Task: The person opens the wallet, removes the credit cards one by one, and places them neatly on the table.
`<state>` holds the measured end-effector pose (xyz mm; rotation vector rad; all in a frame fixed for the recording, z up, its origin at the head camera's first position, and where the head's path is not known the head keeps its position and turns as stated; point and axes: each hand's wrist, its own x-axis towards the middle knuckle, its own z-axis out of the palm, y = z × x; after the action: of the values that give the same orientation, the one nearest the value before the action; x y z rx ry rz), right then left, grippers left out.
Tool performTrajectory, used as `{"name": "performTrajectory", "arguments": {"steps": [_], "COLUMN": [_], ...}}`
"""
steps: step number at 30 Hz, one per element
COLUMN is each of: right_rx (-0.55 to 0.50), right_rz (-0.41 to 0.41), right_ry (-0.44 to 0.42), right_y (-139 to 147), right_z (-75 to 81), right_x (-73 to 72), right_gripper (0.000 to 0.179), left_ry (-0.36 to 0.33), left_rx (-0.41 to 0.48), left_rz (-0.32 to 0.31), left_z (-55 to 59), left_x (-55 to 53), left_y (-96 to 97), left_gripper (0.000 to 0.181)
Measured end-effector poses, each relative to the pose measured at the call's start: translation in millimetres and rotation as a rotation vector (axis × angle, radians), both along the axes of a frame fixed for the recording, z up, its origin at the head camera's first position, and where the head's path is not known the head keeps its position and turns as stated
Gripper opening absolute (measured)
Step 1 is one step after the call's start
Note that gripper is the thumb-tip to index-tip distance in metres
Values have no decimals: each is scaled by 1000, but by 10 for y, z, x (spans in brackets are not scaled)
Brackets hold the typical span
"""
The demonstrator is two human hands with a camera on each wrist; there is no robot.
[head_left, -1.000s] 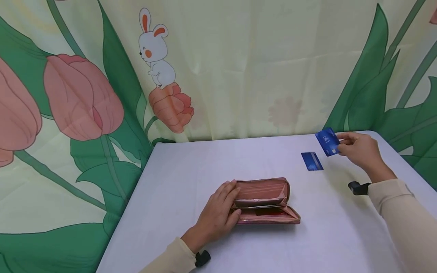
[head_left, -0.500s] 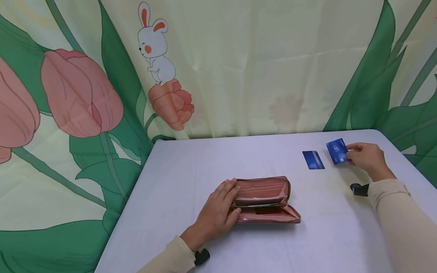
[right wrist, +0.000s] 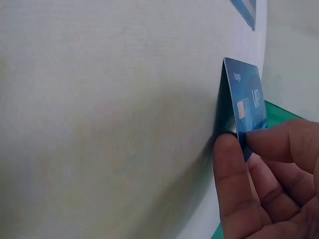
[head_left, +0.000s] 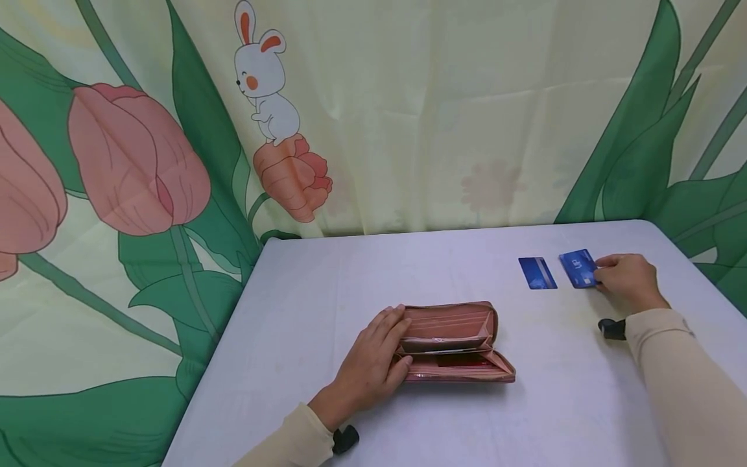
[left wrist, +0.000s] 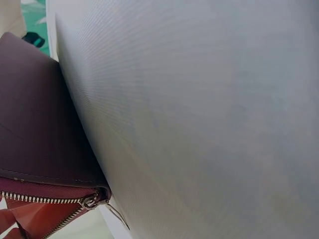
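Note:
My right hand pinches the edge of a blue VIP card between thumb and fingers, low over the back right of the table. In the right wrist view this card tilts, one edge close to the cloth. Just left of it lies a second blue card with a pale stripe. A pink zip wallet stands open in the middle, card slots facing up. My left hand holds the wallet's left end, fingers over the upper flap and thumb on the lower one. The zip pull shows in the left wrist view.
A white cloth covers the table. Behind it hangs a curtain printed with tulips and a rabbit. Something dark red shows inside the wallet's lower pocket.
My right hand has carried the VIP card downward and slightly right, from above the table to beside the striped card. My left hand and the wallet stay in place.

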<state>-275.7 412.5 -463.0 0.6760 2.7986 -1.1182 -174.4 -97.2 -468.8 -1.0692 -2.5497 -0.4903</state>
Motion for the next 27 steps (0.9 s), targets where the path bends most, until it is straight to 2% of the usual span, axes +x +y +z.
{"name": "performTrajectory", "arguments": {"steps": [5, 9, 13, 21, 27], "right_rx": [101, 173, 187, 209, 198], "right_rz": [20, 45, 47, 59, 74], "right_ry": [-11, -19, -36, -92, -147], "right_y": [-74, -124, -145, -185, -191], "right_z": [21, 65, 87, 87, 79], "right_x": [-7, -15, -14, -5, 27], "right_gripper": [49, 49, 50, 53, 66], "left_ry": [-13, 4, 18, -2, 0], "left_rx": [-7, -5, -10, -20, -21], "left_rz": [1, -3, -5, 0, 1], "left_z": [-2, 3, 7, 17, 23], "left_x": [7, -3, -16, -5, 7], "left_y": [-7, -6, 2, -3, -15], "left_gripper": [60, 60, 60, 60, 60]}}
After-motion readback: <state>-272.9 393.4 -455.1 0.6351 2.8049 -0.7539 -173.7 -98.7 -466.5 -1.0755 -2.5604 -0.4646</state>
